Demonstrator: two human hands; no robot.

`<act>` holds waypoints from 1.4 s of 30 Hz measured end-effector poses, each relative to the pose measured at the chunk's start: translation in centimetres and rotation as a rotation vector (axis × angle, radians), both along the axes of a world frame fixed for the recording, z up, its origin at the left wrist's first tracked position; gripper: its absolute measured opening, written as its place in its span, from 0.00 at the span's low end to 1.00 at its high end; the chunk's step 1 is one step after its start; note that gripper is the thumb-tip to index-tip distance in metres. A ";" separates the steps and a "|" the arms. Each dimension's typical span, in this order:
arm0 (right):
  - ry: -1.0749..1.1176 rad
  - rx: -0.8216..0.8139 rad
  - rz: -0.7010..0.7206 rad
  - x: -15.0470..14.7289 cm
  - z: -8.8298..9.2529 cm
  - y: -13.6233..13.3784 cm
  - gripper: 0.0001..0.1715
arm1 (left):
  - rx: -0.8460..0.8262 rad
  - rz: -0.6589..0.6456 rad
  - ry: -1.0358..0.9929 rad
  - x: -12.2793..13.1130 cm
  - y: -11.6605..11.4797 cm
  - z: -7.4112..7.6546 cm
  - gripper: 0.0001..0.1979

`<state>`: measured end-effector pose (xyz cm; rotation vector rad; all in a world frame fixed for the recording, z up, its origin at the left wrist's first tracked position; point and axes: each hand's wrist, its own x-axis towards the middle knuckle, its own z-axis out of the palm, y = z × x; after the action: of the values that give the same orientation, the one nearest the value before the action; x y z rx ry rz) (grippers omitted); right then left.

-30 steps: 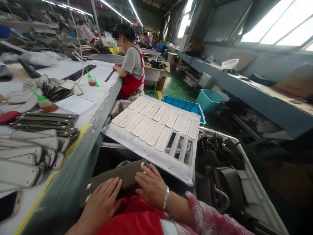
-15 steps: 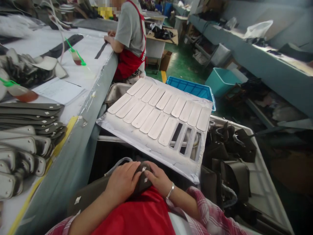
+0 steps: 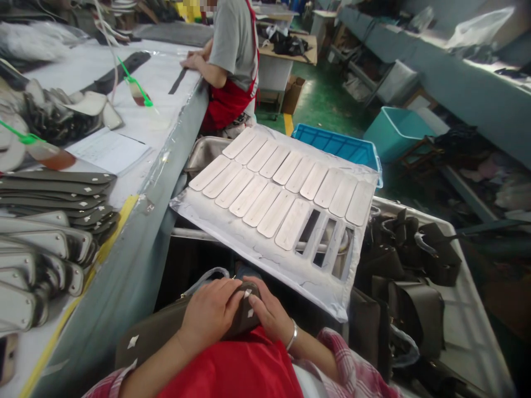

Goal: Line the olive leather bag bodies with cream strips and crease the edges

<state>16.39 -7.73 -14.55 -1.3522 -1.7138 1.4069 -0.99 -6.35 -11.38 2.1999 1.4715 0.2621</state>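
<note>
A dark olive bag (image 3: 151,331) lies across my lap, with small white tape pieces on it and a plastic-wrapped handle (image 3: 207,275) behind. My left hand (image 3: 209,309) wraps over the bag's end, its thumb close to a tape piece (image 3: 247,293). From the other side my right hand (image 3: 269,309) grips the same end, thumb pressing near that tape. What the fingers touch underneath is hidden. Just beyond my hands sits a white board (image 3: 232,251) bearing rows of pale oblong pieces (image 3: 292,224); a few slots at its near right are cut through.
On the left, a table (image 3: 136,243) carries stacked dark straps (image 3: 58,190), pale panels (image 3: 33,246), glue bottles (image 3: 52,156) and a phone (image 3: 7,356). A tray (image 3: 468,287) of dark bags stands right. Blue (image 3: 340,146) and teal bins (image 3: 398,130) lie beyond. A co-worker (image 3: 234,50) works at the table.
My view has turned slightly left, so the surroundings sit farther right and a phone shows at lower left. Both hands stay on the bag's end, with the left thumb shifted nearer the tape.
</note>
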 end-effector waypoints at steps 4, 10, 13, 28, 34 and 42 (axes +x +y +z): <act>0.102 -0.078 -0.030 0.4 0.4 0.3 0.23 | -0.079 0.094 -0.075 0.2 0.4 1.0 0.14; 0.174 -0.342 0.048 2.1 0.6 4.2 0.19 | -0.259 0.070 -0.204 0.3 1.9 1.4 0.12; 0.137 -0.531 0.197 2.8 0.5 6.8 0.16 | -0.282 0.089 -0.206 0.4 2.0 1.1 0.12; 0.116 -0.784 0.471 2.0 -0.7 11.2 0.13 | -0.377 0.061 -0.189 0.0 3.1 -0.1 0.11; -0.130 -0.657 0.521 1.0 0.4 11.5 0.11 | -0.427 0.083 -0.178 0.1 3.4 -0.4 0.10; 0.014 -0.640 0.421 1.6 0.0 10.0 0.11 | -0.514 0.114 -0.213 0.5 4.2 0.2 0.05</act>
<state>17.99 2.29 -14.60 -1.3119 -1.6687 2.3437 -0.48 -2.14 -11.21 1.6322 1.3645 0.1301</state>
